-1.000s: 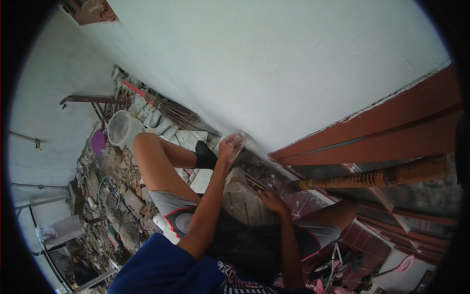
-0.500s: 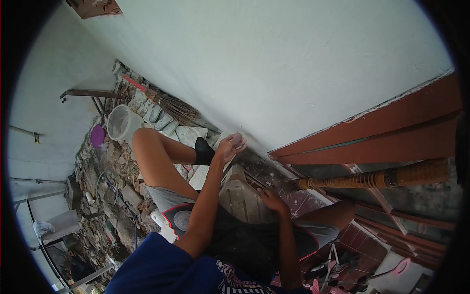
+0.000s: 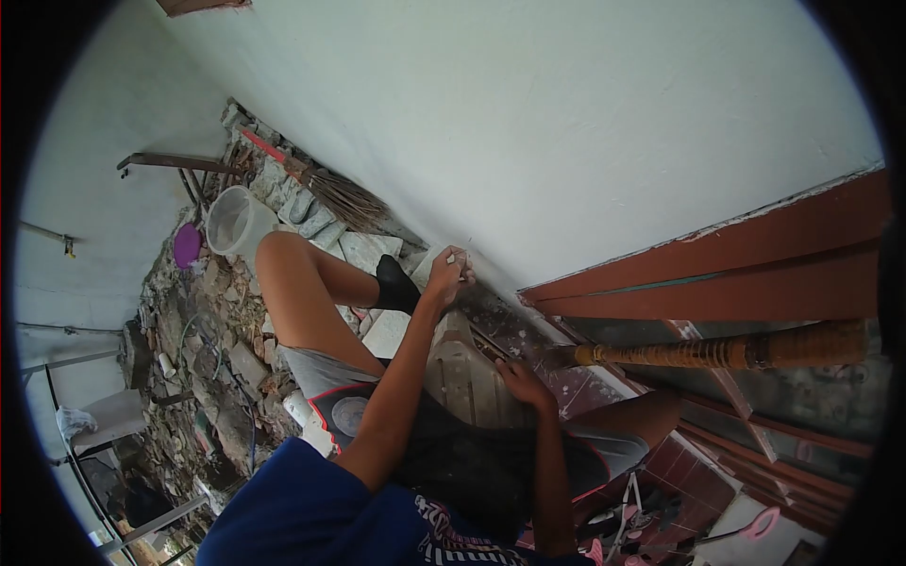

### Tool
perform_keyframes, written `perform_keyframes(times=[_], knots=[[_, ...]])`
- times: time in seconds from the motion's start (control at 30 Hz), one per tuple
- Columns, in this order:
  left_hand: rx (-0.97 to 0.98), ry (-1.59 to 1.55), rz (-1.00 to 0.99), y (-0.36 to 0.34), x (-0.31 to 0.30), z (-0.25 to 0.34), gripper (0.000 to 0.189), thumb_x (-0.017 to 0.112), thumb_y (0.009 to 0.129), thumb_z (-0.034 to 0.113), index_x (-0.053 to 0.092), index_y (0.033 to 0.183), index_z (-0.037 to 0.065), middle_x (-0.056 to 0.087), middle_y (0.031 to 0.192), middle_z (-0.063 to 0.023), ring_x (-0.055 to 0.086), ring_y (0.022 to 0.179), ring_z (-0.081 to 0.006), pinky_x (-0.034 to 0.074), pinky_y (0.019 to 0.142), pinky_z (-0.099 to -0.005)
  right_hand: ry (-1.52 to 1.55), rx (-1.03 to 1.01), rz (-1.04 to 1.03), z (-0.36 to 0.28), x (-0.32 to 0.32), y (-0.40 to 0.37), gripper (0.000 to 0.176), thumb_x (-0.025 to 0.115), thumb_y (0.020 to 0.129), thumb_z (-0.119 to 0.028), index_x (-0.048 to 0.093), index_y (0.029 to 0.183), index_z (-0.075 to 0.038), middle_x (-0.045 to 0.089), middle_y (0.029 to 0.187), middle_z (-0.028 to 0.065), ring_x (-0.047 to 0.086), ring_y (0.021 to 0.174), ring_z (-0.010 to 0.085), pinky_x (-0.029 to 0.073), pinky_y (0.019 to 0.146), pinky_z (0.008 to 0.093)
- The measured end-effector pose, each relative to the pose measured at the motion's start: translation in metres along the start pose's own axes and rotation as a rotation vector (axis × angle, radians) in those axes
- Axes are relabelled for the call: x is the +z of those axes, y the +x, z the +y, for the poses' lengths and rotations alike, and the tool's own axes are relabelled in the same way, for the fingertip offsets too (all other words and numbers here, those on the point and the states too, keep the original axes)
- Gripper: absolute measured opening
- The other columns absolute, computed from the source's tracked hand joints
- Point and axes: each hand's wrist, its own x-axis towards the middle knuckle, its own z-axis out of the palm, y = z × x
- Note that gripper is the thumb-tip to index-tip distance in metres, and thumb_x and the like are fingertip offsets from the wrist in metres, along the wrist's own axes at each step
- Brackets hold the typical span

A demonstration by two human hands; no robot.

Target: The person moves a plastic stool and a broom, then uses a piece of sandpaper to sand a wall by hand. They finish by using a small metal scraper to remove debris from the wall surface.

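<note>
My left hand (image 3: 450,274) is raised near the foot of the white wall, its fingers closed round a small greyish lump that they mostly hide. My right hand (image 3: 525,385) has curled fingers at the right edge of a dusty, ribbed grey container (image 3: 466,377), which sits between my legs. Beyond the container, close to the left hand, a dark speckled floor strip (image 3: 500,318) runs along the wall. My dark-socked foot (image 3: 395,285) rests just left of the left hand.
Rubble (image 3: 212,349) and broken slabs cover the ground at left, with a whitish bucket (image 3: 238,223), a purple item (image 3: 187,245) and a twig broom (image 3: 344,198). A cord-wrapped pole (image 3: 717,352) juts in from the right, below a red-brown frame (image 3: 755,269). Pink-handled scissors (image 3: 761,524) lie lower right.
The left hand has turned and its fingers have shifted round the lump, which shows less. The right hand stays at the container's edge. The view has tilted slightly.
</note>
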Motion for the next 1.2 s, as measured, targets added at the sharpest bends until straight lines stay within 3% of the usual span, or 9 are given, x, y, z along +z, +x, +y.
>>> perform_keyframes(times=[0.13, 0.33, 0.43, 0.63, 0.87, 0.93, 1.07, 1.13, 1.2], knots=[[0.111, 0.172, 0.067, 0.002, 0.005, -0.003, 0.012, 0.047, 0.092, 0.016, 0.045, 0.09, 0.004, 0.051, 0.067, -0.0036, 0.042, 0.052, -0.008, 0.034, 0.045, -0.0217, 0.02, 0.007, 0.006, -0.012, -0.006, -0.006, 0.048, 0.038, 0.092, -0.037, 0.051, 0.078, 0.007, 0.051, 0.071, 0.0213, 0.05, 0.068, 0.0244, 0.039, 0.069, 0.0372], [0.184, 0.121, 0.002, 0.003, 0.008, 0.009, 0.022, 0.054, 0.089, 0.024, 0.05, 0.087, 0.002, 0.051, 0.063, -0.002, 0.039, 0.05, -0.0052, 0.03, 0.044, -0.0204, 0.032, 0.02, -0.056, -0.012, -0.009, -0.005, 0.047, 0.037, 0.092, -0.038, 0.051, 0.079, 0.006, 0.051, 0.07, 0.0175, 0.049, 0.069, 0.0215, 0.04, 0.071, 0.0354], [0.254, 0.14, 0.076, 0.009, 0.007, 0.008, 0.024, 0.056, 0.088, 0.024, 0.052, 0.076, 0.004, 0.053, 0.059, -0.0021, 0.04, 0.048, -0.0055, 0.031, 0.044, -0.0206, 0.055, 0.007, -0.042, -0.011, -0.008, -0.006, 0.046, 0.037, 0.092, -0.038, 0.051, 0.082, 0.005, 0.052, 0.073, 0.017, 0.049, 0.071, 0.0213, 0.04, 0.072, 0.035], [0.3, 0.155, 0.016, 0.015, 0.006, 0.006, 0.026, 0.057, 0.087, 0.028, 0.052, 0.077, 0.005, 0.053, 0.061, -0.0015, 0.039, 0.048, -0.0051, 0.029, 0.044, -0.02, 0.064, 0.052, -0.032, -0.014, -0.009, -0.009, 0.047, 0.037, 0.092, -0.039, 0.053, 0.088, 0.005, 0.055, 0.079, 0.0184, 0.053, 0.078, 0.0228, 0.04, 0.076, 0.0341], [0.27, 0.153, -0.001, 0.017, 0.008, 0.002, 0.026, 0.057, 0.087, 0.029, 0.052, 0.076, 0.005, 0.052, 0.06, -0.001, 0.039, 0.049, -0.0052, 0.03, 0.045, -0.0205, 0.055, 0.105, -0.08, -0.023, -0.015, -0.009, 0.05, 0.037, 0.092, -0.042, 0.055, 0.097, 0.004, 0.058, 0.092, 0.0207, 0.056, 0.088, 0.0251, 0.04, 0.082, 0.0336], [0.252, -0.014, -0.02, 0.019, 0.011, -0.003, 0.029, 0.059, 0.086, 0.032, 0.053, 0.073, 0.006, 0.053, 0.06, -0.0007, 0.04, 0.047, -0.0041, 0.031, 0.044, -0.019, 0.059, 0.119, -0.085, -0.021, -0.014, -0.011, 0.05, 0.037, 0.091, -0.042, 0.055, 0.097, 0.004, 0.059, 0.094, 0.0211, 0.056, 0.09, 0.0257, 0.04, 0.082, 0.0339], [0.19, -0.05, -0.016, 0.024, 0.001, -0.015, 0.03, 0.059, 0.085, 0.032, 0.052, 0.072, 0.006, 0.051, 0.059, 0.0001, 0.04, 0.047, -0.0044, 0.031, 0.044, -0.0188, 0.068, 0.117, -0.104, -0.015, -0.011, -0.007, 0.052, 0.036, 0.091, -0.044, 0.055, 0.103, 0.003, 0.058, 0.099, 0.0222, 0.056, 0.097, 0.0283, 0.039, 0.085, 0.0338], [0.202, 0.219, 0.074, 0.031, -0.01, -0.028, 0.03, 0.059, 0.085, 0.032, 0.051, 0.072, 0.007, 0.05, 0.059, 0.0003, 0.04, 0.048, -0.0048, 0.031, 0.044, -0.0186, 0.07, 0.124, -0.092, -0.027, -0.015, -0.01, 0.053, 0.036, 0.091, -0.044, 0.055, 0.105, 0.003, 0.058, 0.101, 0.0226, 0.055, 0.099, 0.0291, 0.038, 0.086, 0.0336], [0.183, 0.145, 0.104, 0.023, -0.017, -0.033, 0.03, 0.06, 0.085, 0.032, 0.051, 0.071, 0.007, 0.05, 0.059, 0.0003, 0.04, 0.048, -0.005, 0.031, 0.044, -0.0188, 0.045, 0.172, -0.131, -0.043, -0.025, -0.017, 0.054, 0.035, 0.091, -0.045, 0.054, 0.109, 0.002, 0.057, 0.105, 0.0232, 0.054, 0.103, 0.0296, 0.038, 0.089, 0.0332]])
